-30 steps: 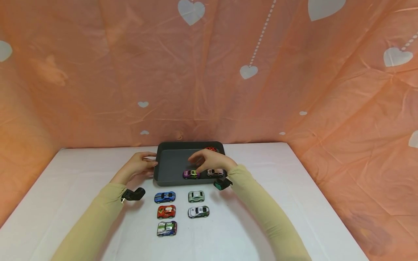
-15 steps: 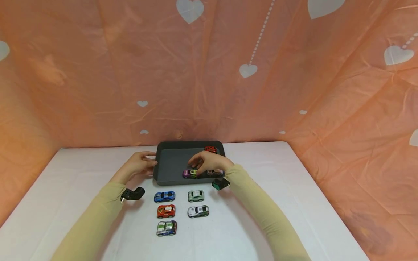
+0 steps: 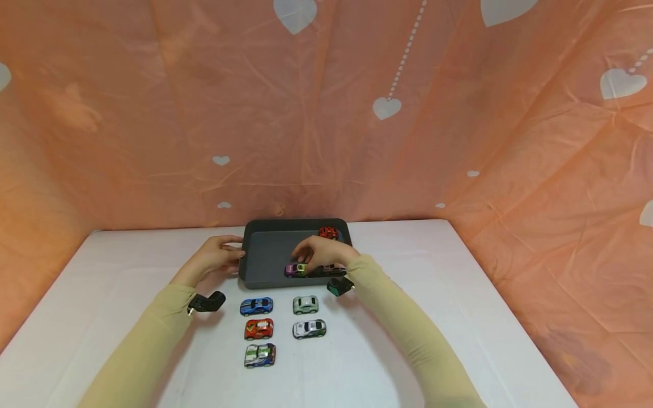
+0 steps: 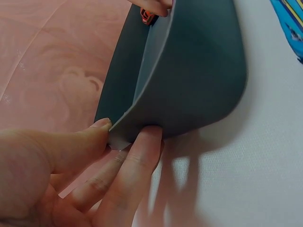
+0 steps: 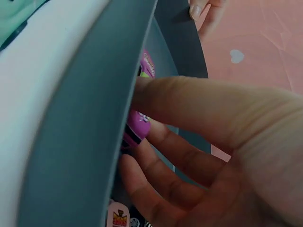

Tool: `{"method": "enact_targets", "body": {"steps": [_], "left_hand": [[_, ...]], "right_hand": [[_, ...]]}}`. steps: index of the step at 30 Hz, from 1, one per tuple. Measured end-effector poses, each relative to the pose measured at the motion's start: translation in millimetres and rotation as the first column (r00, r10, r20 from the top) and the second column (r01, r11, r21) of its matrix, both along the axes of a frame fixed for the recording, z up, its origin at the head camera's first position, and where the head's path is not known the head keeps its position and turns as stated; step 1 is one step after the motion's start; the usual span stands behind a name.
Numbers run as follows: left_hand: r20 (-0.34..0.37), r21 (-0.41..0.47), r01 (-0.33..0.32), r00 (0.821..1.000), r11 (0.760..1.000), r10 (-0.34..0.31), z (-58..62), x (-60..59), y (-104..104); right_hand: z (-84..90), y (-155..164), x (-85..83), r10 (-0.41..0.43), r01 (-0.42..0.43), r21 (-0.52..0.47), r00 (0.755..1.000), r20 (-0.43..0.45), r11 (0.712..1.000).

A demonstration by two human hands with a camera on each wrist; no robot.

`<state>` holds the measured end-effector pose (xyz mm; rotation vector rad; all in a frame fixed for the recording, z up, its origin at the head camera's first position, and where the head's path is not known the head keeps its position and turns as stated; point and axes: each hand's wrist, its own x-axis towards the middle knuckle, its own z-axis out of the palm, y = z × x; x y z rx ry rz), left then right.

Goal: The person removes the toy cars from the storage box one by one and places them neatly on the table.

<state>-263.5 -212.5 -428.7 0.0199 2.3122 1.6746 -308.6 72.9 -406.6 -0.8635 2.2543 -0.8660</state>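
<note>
A small purple toy car (image 3: 297, 270) sits inside a dark grey tray (image 3: 265, 255), near the tray's front wall, on a white counter (image 3: 459, 294). The right hand (image 3: 321, 254) reaches into the tray, and its thumb and fingers (image 5: 156, 165) pinch the car by its sides. The car looks light, hard and smooth, likely to roll on its wheels, so the body sides seem the best place to take hold. It is bright purple with green and white markings. The left hand (image 3: 214, 259) pinches the tray's left rim, thumb inside and fingers (image 4: 137, 161) outside; the wall seems thin and slightly flexible. A pink car (image 3: 335, 267) and a red car (image 3: 329, 232) also lie in the tray. Five more cars (image 3: 260, 328) stand in two rows on the counter just in front.
</note>
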Motion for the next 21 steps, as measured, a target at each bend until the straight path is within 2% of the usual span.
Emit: {"method": "enact_targets", "body": {"steps": [6,17,21], "left_hand": [[0.004,-0.015,-0.006,1.0,1.0,0.006,1.4,1.1,0.6],[0.001,-0.006,-0.004,1.0,1.0,0.004,1.4,1.8,-0.3],[0.004,-0.008,-0.005,1.0,1.0,0.005,2.3,2.7,0.4]], "right_hand": [[-1.6,-1.8,-0.1,0.0,0.001,-0.009,0.999,0.044,1.0],[-2.8,-4.8,0.4,0.004,-0.004,0.027,1.0,0.02,1.0],[-3.6,-4.7,0.3,0.004,-0.006,0.041,0.999,0.037,0.999]]}}
